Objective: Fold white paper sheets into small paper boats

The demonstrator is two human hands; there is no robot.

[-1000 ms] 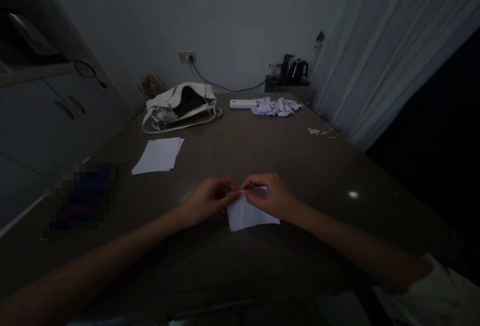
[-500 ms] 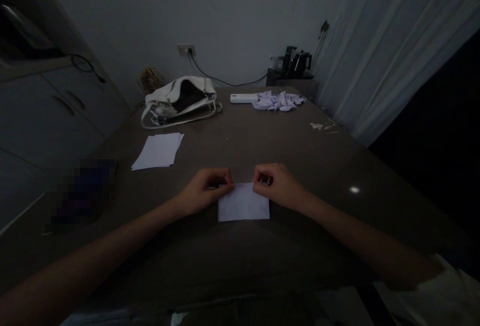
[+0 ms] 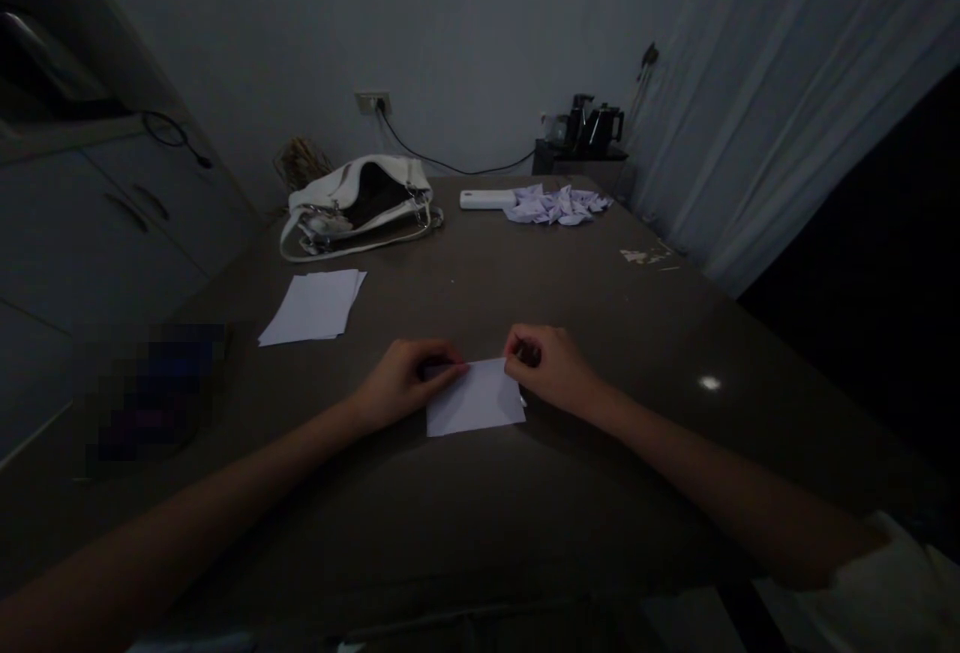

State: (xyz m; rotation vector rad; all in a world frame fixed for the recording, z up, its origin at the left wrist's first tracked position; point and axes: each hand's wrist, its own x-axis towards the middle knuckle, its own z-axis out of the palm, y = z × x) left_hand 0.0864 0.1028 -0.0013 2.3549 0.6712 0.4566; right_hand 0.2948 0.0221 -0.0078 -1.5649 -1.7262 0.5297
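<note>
The sheet of white paper (image 3: 476,403) lies near the centre of the frame, a little below the middle, on the dark glossy bench (image 3: 600,313). The left hand (image 3: 409,380), just left of centre, has its grip pinched on the sheet's upper edge, thumb on top. The right hand (image 3: 553,368), just right of centre, pinches the upper right corner between thumb and curled fingers. The two hands are apart, with the sheet's upper edge spanning the gap between them.

At centre left lies a stack of white paper (image 3: 313,306), its sheets slightly out of line. Above it, in the upper left, a white handbag (image 3: 356,203) rests with its strap looped in front. Right of upper centre, a white handle-shaped object (image 3: 486,199) touches a heap of folded papers (image 3: 556,205); small pale scraps (image 3: 645,256) lie to the lower right of the heap. A black kettle (image 3: 602,128) stands farther up, near the pale curtain (image 3: 757,103) at upper right. A blurred-out dark object (image 3: 165,383) sits at lower left.
</note>
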